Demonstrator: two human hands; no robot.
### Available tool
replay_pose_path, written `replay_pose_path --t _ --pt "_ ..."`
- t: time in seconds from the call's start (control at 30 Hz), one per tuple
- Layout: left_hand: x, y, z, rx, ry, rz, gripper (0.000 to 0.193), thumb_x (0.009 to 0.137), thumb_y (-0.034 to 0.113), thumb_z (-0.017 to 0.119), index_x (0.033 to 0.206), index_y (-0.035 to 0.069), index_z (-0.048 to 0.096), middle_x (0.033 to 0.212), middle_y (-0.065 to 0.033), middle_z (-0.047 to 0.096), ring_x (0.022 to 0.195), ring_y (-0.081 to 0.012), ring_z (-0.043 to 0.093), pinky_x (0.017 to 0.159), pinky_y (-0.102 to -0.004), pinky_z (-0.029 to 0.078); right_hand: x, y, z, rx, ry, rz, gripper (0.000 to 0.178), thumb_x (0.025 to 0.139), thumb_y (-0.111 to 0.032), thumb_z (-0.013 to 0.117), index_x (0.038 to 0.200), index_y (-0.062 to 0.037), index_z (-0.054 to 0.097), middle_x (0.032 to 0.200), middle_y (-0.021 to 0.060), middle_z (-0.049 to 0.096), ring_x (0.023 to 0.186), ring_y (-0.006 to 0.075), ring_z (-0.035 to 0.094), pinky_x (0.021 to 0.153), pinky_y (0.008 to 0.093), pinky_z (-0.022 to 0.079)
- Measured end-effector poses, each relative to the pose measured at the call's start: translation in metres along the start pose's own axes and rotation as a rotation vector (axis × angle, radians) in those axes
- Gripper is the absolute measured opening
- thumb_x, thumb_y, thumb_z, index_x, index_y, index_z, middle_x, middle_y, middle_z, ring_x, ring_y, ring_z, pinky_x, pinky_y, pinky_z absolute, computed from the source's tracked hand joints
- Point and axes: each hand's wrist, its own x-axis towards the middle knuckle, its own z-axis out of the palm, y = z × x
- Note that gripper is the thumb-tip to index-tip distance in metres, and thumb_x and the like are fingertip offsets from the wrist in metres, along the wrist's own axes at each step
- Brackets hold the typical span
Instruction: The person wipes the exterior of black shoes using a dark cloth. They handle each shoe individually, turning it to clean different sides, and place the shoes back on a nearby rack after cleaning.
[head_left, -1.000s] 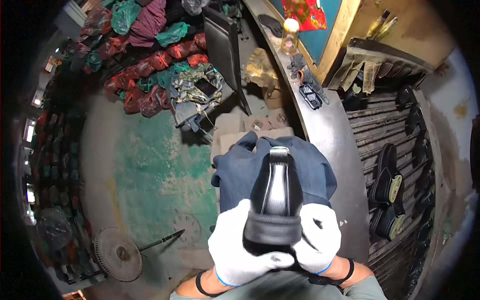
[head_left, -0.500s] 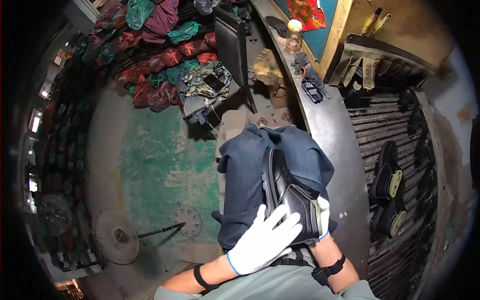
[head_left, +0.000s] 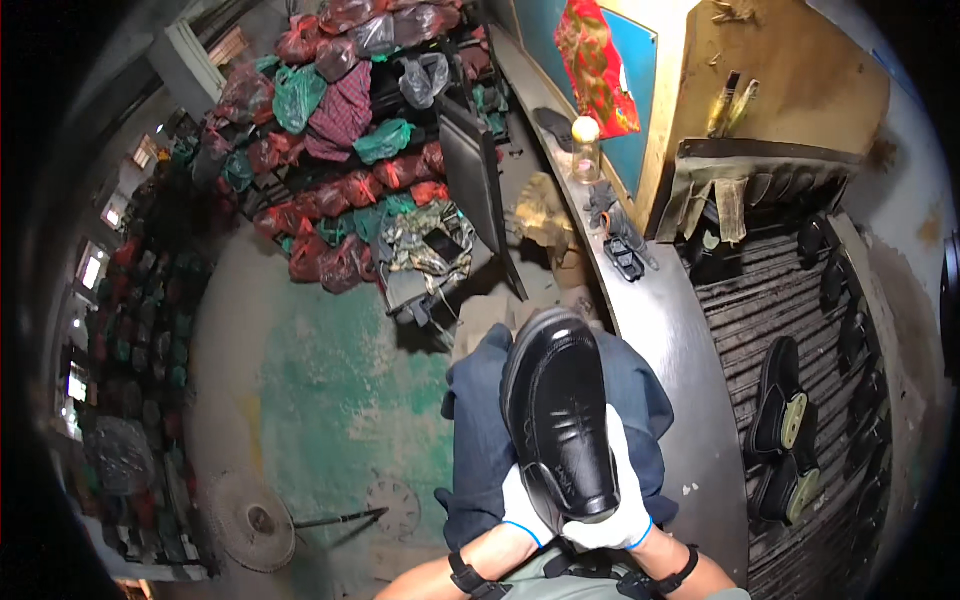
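Note:
A black leather shoe (head_left: 560, 400) is held above my lap, its toe pointing away from me and its upper facing up. My left hand (head_left: 524, 503), in a white glove with a blue cuff edge, grips the shoe's left side near the heel; most of its fingers are hidden beneath. On the other side my right hand (head_left: 622, 490), gloved the same way, wraps the right side and the heel end. Both hands are closed on the shoe. Under it lie my legs in dark blue trousers (head_left: 478, 440).
To my right runs a metal ledge (head_left: 675, 370) with a jar (head_left: 586, 150) and a dark buckled item (head_left: 624, 258). Beyond it, black shoes (head_left: 776, 395) stand on a slatted rack (head_left: 740, 320). A standing fan (head_left: 252, 522) is at left; a chair (head_left: 480, 190) and bagged bundles (head_left: 345, 195) are ahead.
The shoe has turned from lying on its side to upper facing up. My left hand has moved from flat across its upper to gripping its left side. The view has tilted up.

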Motion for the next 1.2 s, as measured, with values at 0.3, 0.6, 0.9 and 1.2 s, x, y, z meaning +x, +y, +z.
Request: replay_pose_path --t 0.3,0.6,0.9,1.2 --pt "0.037 0.072 -0.029 0.366 -0.225 0.298 0.088 0.102 0.072 0.066 0.157 0.004 0.055 0.154 -0.0171 0.065 0.139 -0.0335 0.064 0.12 -0.0527 0.052 -0.018 -0.02 -0.013 -0.358 -0.121 0.173 0.148 0.07 -0.038 0.106 0.175 0.0062 0.012 0.175 0.0286 0.031 0.16 0.0399 0.039 0.132 0.0498 0.034" --pt "0.01 0.123 0.045 1.128 -0.382 0.633 0.097 0.071 0.034 0.102 0.152 -0.001 0.061 0.135 -0.0127 0.073 0.126 -0.0241 0.07 0.11 -0.0383 0.055 0.038 0.013 0.019 -0.534 -0.132 -0.18 0.136 0.076 -0.046 0.1 0.176 0.0035 0.022 0.18 0.0362 0.02 0.167 0.0542 0.023 0.135 0.0585 0.025" --pt "0.038 0.148 0.031 1.304 -0.342 0.835 0.026 0.089 0.003 0.073 0.114 -0.002 0.076 0.121 -0.0127 0.075 0.113 -0.0244 0.07 0.103 -0.0364 0.054 -0.042 0.036 0.029 -0.775 -0.273 0.104 0.148 0.066 -0.069 0.095 0.167 0.0154 0.027 0.171 0.0513 0.014 0.16 0.0702 0.018 0.131 0.074 0.016" --pt "0.063 0.102 0.116 1.68 -0.231 0.92 0.035 0.104 0.013 0.071 0.137 0.001 0.073 0.154 -0.0203 0.066 0.144 -0.0337 0.062 0.123 -0.0435 0.045 -0.017 -0.006 -0.041 0.172 0.031 0.33 0.135 0.075 -0.024 0.097 0.177 0.0031 0.013 0.179 0.0262 0.029 0.167 0.0363 0.03 0.136 0.0462 0.028"
